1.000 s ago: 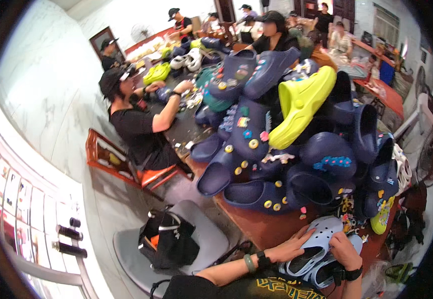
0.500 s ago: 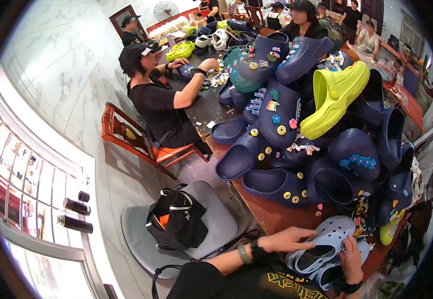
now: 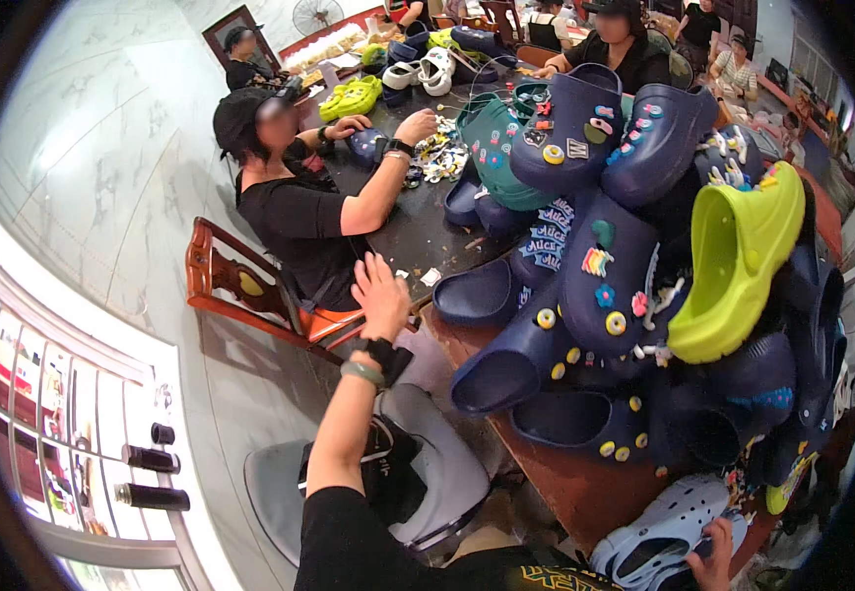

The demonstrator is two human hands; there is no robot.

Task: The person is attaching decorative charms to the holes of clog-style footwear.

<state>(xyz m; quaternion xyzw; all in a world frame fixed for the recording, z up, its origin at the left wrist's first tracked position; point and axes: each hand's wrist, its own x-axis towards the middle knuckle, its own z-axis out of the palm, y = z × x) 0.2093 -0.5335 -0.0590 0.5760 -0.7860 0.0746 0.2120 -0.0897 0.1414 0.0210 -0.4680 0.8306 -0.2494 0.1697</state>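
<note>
My left hand (image 3: 382, 297) is raised over the gap between the table and the wooden chair, arm stretched forward, fingers apart and holding nothing. A dark watch and a pale green bangle circle that wrist. At the lower right, my right hand (image 3: 711, 561) grips the side of a light blue clog (image 3: 666, 522) with holes in its top. That clog lies at the near table edge, close to my body; a second light blue one shows partly behind my right fingers. Small colourful shoe charms (image 3: 738, 483) lie just beyond, partly hidden by the pile.
A tall heap of navy clogs (image 3: 605, 286), a teal clog (image 3: 496, 158) and a lime clog (image 3: 743, 266) covers the table's right side. Across the table's left side, a co-worker (image 3: 299, 197) handles a navy clog beside scattered charms. A grey chair (image 3: 447, 463) holds a black bag.
My left hand has left the light blue clog and swung far forward and left. My right hand stays at the clog. The view has shifted, placing the heap further right and lower.
</note>
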